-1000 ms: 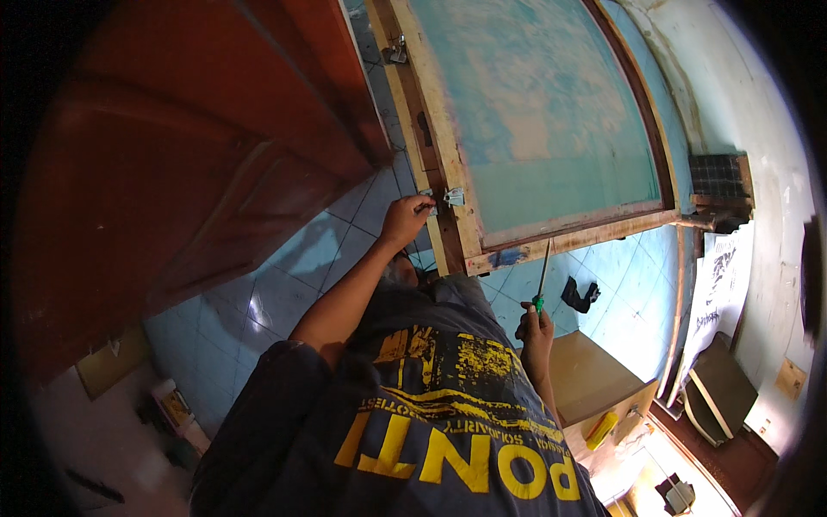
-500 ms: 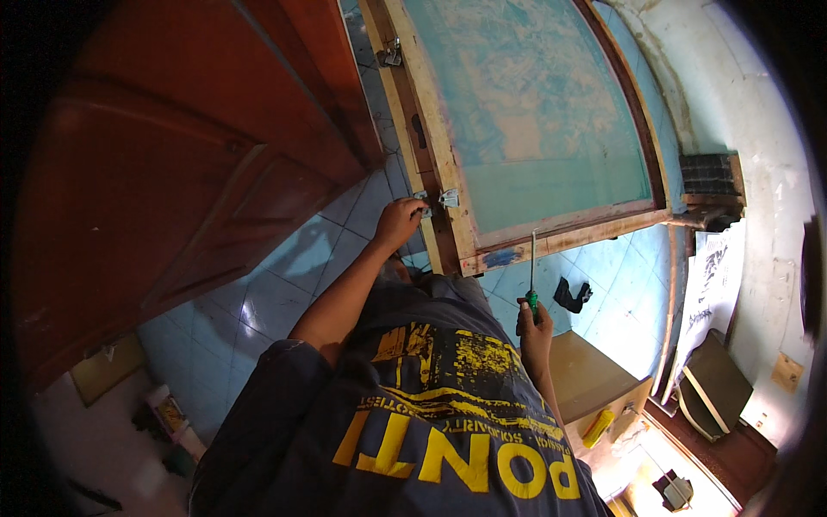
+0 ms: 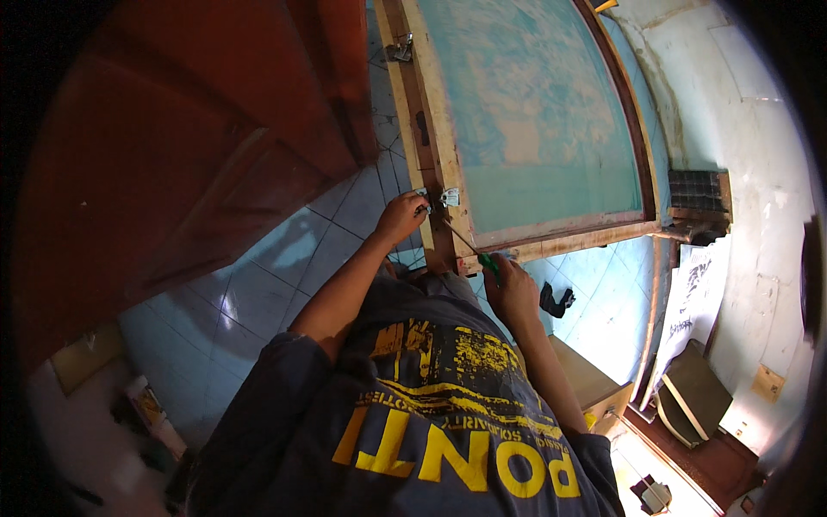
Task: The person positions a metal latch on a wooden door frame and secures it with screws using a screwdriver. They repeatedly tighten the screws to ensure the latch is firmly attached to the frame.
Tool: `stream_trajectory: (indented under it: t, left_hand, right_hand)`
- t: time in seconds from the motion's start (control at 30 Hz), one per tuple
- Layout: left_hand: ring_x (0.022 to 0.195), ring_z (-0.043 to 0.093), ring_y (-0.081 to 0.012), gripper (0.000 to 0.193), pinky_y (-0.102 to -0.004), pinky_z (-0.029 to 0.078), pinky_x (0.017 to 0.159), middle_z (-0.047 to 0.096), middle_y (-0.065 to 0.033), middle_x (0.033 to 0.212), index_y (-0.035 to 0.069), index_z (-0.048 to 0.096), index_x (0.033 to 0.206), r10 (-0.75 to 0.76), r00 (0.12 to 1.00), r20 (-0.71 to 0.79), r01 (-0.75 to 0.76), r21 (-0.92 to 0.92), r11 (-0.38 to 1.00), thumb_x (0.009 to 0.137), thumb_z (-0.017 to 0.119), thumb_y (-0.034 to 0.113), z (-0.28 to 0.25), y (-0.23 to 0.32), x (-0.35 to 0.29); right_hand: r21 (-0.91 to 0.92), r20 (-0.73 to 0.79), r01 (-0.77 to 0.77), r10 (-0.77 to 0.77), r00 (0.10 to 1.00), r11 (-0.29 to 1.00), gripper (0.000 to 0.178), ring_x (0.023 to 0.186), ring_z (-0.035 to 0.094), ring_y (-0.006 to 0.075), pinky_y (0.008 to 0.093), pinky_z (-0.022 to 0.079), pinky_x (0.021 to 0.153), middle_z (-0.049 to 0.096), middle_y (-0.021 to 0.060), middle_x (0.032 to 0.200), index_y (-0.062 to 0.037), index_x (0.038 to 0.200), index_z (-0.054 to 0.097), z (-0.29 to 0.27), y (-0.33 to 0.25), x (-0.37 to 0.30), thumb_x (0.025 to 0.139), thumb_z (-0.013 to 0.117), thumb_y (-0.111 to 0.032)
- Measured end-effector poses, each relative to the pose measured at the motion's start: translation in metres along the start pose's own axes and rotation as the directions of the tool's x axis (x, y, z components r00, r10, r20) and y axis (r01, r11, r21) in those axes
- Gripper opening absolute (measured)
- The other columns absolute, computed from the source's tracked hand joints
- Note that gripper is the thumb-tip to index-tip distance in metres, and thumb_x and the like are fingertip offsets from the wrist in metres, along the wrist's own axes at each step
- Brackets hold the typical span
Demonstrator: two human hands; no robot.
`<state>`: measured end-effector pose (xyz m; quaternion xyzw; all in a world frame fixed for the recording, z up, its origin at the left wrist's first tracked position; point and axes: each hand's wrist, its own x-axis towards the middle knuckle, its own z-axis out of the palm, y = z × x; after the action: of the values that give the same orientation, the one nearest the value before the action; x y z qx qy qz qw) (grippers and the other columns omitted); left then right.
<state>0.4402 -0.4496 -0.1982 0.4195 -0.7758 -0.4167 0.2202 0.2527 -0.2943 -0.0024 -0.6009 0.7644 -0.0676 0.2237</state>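
Note:
My left hand (image 3: 401, 218) is closed, its fingertips pinching a small metal fitting (image 3: 421, 196) at the edge of a wooden board (image 3: 438, 234). In my right hand (image 3: 514, 295) is a screwdriver (image 3: 488, 262) with a green handle. Its shaft slants up and left, with the tip over the board, just below the fittings. A matching metal bracket (image 3: 450, 197) sits on the pale wooden rim of a framed screen (image 3: 538, 138), whose mesh is stretched and blue-green. Farther up the same board is another metal fitting (image 3: 399, 48).
A reddish-brown panelled door (image 3: 198, 164) fills the left side. Black cloth-like material (image 3: 557, 301) lies on the blue tiled floor (image 3: 284, 263). To the right are a wooden cabinet (image 3: 590, 370), a stack of dark blocks (image 3: 696, 191) and a pale wall (image 3: 762, 215).
My right hand has raised the screwdriver and swung it leftward, from upright beside the frame's corner to slanting toward the fittings. My left hand stays at its fitting. The view has shifted slightly.

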Motion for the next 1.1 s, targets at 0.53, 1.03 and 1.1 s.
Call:
stream_trajectory:
  t: [0.53, 1.03, 1.1]
  left_hand:
    - [0.084, 0.058, -0.0313, 0.011, -0.041, 0.047, 0.071, 0.053, -0.0144, 0.091, 0.002, 0.067, 0.091, 0.023, 0.986, -0.163, -0.039, -0.099, 0.994, 0.082, 0.067, 0.008, 0.014, -0.008, -0.01]
    - [0.087, 0.061, -0.0303, 0.015, -0.0369, 0.051, 0.074, 0.054, -0.0161, 0.099, 0.0, 0.067, 0.093, -0.146, 0.957, -0.252, 0.077, -0.265, 0.961, 0.082, 0.071, 0.009, 0.024, -0.017, -0.014]
    - [0.087, 0.061, -0.0303, 0.016, -0.037, 0.051, 0.075, 0.054, -0.0163, 0.1, 0.0, 0.067, 0.094, -0.152, 0.963, -0.222, 0.092, -0.26, 0.961, 0.083, 0.07, 0.01, 0.021, -0.016, -0.014]
  right_hand:
    - [-0.261, 0.163, 0.057, -0.014, 0.987, 0.964, 0.021, 0.082, 0.065, 0.038, 0.0477, 0.053, 0.068, 0.065, 0.0188, 0.088, -0.0063, 0.098, 0.058, -0.001, -0.033, 0.045, 0.089, 0.057, -0.025]
    - [-0.292, 0.105, 0.102, -0.074, 0.992, 0.951, 0.017, 0.08, 0.064, 0.0388, 0.048, 0.05, 0.065, 0.066, 0.0182, 0.085, -0.0074, 0.096, 0.06, 0.008, -0.041, 0.051, 0.087, 0.062, -0.022]
    - [-0.294, 0.124, 0.113, -0.079, 0.989, 0.949, 0.019, 0.081, 0.065, 0.0384, 0.0477, 0.051, 0.066, 0.066, 0.0185, 0.086, -0.0065, 0.096, 0.06, 0.007, -0.041, 0.054, 0.087, 0.061, -0.023]
